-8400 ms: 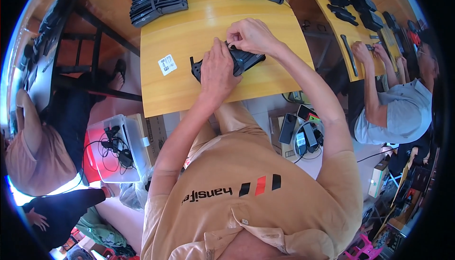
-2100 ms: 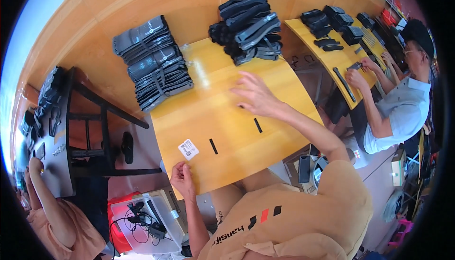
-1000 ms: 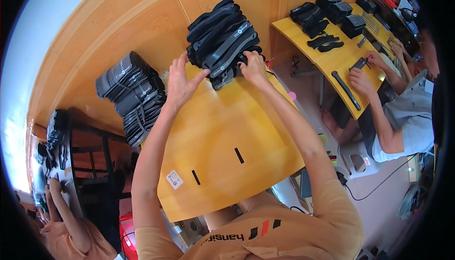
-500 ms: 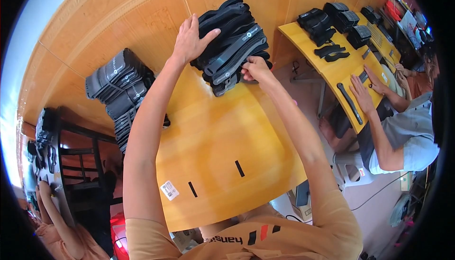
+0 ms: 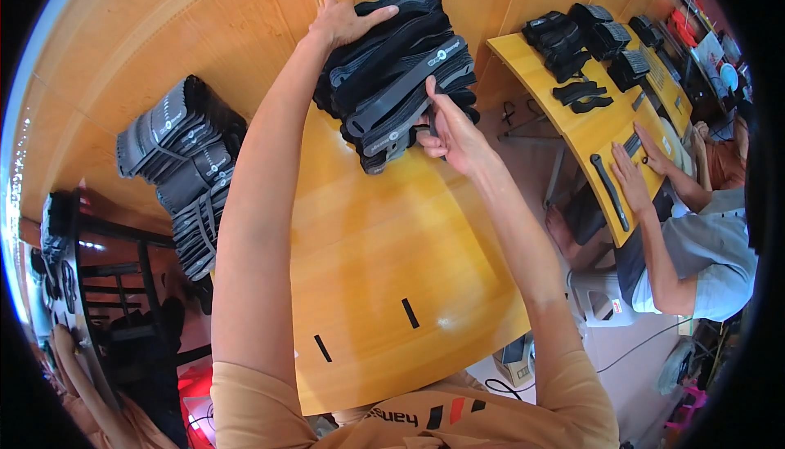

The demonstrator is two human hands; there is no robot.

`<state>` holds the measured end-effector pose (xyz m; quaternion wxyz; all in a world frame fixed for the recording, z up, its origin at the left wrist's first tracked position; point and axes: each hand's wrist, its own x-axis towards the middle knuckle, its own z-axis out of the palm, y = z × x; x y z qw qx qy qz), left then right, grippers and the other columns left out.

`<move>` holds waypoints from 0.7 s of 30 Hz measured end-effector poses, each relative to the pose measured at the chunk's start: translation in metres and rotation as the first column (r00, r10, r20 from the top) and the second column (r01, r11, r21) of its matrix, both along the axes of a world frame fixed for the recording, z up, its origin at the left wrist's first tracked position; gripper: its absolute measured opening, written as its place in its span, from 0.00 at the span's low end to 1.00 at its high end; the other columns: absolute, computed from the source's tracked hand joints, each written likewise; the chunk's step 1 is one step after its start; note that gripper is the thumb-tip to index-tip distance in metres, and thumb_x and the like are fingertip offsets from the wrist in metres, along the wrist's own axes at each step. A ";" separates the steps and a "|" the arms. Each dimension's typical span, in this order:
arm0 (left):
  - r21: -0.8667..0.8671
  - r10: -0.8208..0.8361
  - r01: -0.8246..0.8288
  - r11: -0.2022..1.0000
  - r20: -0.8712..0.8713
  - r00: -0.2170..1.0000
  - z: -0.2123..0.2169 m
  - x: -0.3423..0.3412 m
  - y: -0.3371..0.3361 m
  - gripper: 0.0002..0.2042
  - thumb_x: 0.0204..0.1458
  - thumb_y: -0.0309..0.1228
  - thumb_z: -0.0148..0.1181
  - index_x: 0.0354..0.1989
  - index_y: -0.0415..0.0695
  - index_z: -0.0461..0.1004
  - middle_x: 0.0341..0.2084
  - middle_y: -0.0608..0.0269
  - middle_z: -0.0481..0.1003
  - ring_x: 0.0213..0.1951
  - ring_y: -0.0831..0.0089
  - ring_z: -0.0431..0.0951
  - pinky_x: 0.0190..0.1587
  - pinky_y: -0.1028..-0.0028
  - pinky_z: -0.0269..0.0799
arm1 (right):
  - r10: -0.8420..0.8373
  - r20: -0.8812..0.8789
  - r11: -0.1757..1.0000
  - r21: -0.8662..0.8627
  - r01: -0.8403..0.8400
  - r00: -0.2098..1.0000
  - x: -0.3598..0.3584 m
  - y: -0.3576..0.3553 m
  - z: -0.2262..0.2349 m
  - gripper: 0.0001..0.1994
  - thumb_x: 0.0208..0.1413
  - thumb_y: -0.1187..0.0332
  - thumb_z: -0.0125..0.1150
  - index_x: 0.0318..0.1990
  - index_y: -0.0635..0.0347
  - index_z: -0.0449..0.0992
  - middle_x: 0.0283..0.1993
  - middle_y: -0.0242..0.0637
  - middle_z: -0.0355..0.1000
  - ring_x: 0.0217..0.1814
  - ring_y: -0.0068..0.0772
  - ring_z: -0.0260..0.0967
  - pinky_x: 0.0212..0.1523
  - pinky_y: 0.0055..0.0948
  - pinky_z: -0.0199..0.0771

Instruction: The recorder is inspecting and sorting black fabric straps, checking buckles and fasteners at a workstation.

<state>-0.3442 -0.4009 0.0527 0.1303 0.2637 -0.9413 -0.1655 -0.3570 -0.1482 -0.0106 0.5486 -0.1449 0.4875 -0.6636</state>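
L hand (image 5: 347,25) spread wide on blk/gry stack (image 5: 395,65), its 11 o'clock | R hand (image 5: 456,132) curled at 4 o'clock, can't tell if clasping | 2 blk strips (image 5: 410,313) lying 6 o'clock

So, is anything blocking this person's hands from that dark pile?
Nothing visible does: the left hand is at the upper left edge of the dark pile, the right hand at its lower right. Two black strips lie on the near part of the table.
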 end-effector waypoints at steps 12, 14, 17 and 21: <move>0.188 -0.146 0.169 0.968 -0.131 0.981 0.013 0.015 0.019 0.58 0.20 0.75 0.57 0.56 0.38 0.63 0.48 0.44 0.70 0.51 0.53 0.71 0.53 0.63 0.67 | -0.084 0.108 0.994 -0.059 0.090 0.991 0.002 -0.010 -0.019 0.24 0.48 0.36 0.55 0.35 0.46 0.64 0.26 0.24 0.61 0.17 0.18 0.48 0.15 0.17 0.39; -0.153 -0.163 0.153 0.976 -0.051 0.985 0.025 0.018 0.032 0.54 0.20 0.73 0.59 0.54 0.42 0.65 0.45 0.46 0.73 0.49 0.52 0.73 0.51 0.63 0.68 | -0.074 0.126 0.991 -0.103 0.087 0.989 0.002 -0.009 -0.023 0.24 0.49 0.36 0.53 0.37 0.46 0.65 0.27 0.24 0.62 0.18 0.18 0.48 0.16 0.18 0.40; -0.308 -0.191 0.179 0.935 -0.010 0.982 0.039 0.027 0.066 0.47 0.26 0.71 0.59 0.47 0.39 0.67 0.39 0.41 0.73 0.44 0.50 0.75 0.47 0.60 0.69 | -0.097 0.130 0.978 -0.172 0.119 0.987 0.003 -0.005 -0.029 0.26 0.50 0.33 0.46 0.41 0.45 0.66 0.29 0.22 0.64 0.20 0.18 0.49 0.17 0.18 0.40; -0.526 -0.167 0.060 0.848 -0.158 0.973 0.029 0.046 0.103 0.41 0.29 0.66 0.62 0.41 0.40 0.66 0.30 0.45 0.72 0.36 0.51 0.76 0.39 0.60 0.72 | -0.097 0.187 0.951 -0.271 0.147 0.978 0.004 -0.002 -0.042 0.33 0.50 0.32 0.44 0.51 0.48 0.66 0.42 0.23 0.72 0.31 0.18 0.66 0.17 0.17 0.49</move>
